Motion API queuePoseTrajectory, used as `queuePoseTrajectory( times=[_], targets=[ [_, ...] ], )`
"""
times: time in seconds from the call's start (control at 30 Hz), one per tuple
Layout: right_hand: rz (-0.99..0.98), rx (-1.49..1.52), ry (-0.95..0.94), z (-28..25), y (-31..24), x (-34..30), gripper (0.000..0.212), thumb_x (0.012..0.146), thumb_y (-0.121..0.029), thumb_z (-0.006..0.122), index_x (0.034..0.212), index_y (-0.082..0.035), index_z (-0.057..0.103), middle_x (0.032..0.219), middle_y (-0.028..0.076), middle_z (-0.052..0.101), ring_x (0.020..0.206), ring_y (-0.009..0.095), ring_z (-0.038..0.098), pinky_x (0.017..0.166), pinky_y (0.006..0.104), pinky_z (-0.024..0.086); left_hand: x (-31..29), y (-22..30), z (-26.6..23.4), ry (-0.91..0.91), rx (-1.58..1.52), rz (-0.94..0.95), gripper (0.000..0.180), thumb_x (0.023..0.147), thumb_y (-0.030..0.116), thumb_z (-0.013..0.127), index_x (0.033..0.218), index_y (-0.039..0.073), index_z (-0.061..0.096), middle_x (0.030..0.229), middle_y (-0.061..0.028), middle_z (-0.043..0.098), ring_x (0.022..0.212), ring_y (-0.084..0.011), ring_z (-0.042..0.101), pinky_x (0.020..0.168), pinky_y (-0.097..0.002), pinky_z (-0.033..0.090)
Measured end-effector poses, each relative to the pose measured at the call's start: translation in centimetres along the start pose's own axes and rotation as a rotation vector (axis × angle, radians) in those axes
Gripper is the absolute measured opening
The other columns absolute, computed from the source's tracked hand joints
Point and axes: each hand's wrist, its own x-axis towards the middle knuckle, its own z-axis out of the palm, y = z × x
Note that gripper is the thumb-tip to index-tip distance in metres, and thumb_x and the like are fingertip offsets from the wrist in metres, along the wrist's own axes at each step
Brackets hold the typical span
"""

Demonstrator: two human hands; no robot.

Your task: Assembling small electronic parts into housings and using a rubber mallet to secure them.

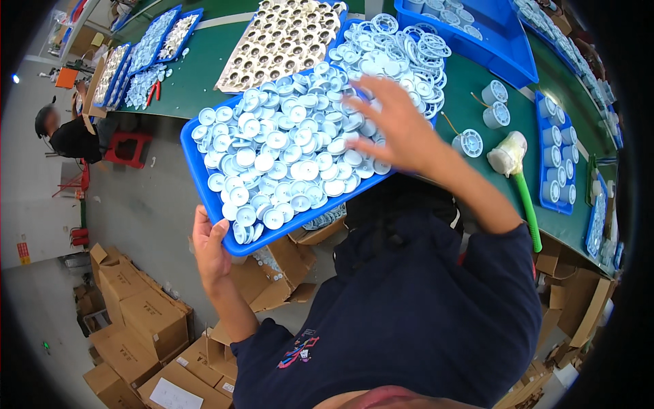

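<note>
Bright even overhead light; soft shadows; strong fisheye bending, dark corners; slight motion blur.

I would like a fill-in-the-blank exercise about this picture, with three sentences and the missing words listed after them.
1. The left hand grips the near corner of a ____ tray full of small white round caps.
2. The right hand is spread flat over the ____ in that tray.
3. On the green table, right of the tray, lies a mallet with a ____ handle.

Missing words: blue; caps; green
</note>
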Motion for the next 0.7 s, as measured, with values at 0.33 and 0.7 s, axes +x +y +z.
queuePoseTrajectory(
  times=[0.33,0.7],
  targets=[
    [0.141,-0.113,0.077,2.5,4.4,-2.8,0.03,0.091,-0.02,0.075,0.118,-0.008,0.071,0.127,0.015,0.062,0.123,0.036,0.057,0.103,0.0459,0.046,-0.1,-0.5,-0.4,-0.005,-0.024,0.034,0.026,0.095,0.004,0.065,0.118,0.006,0.052,0.122,-0.0097,0.065,0.108,-0.013,0.063,0.1,-0.0312,0.053],
    [0.242,-0.033,0.209,1.2,3.9,-1.4,0.028,0.095,-0.021,0.072,0.119,-0.006,0.072,0.126,0.016,0.063,0.123,0.036,0.058,0.103,0.0459,0.046,0.3,-4.3,-1.6,0.065,-0.124,0.084,0.031,0.093,0.009,0.068,0.12,0.007,0.052,0.122,-0.0091,0.065,0.111,-0.0158,0.064,0.101,-0.0336,0.054]
  ],
)
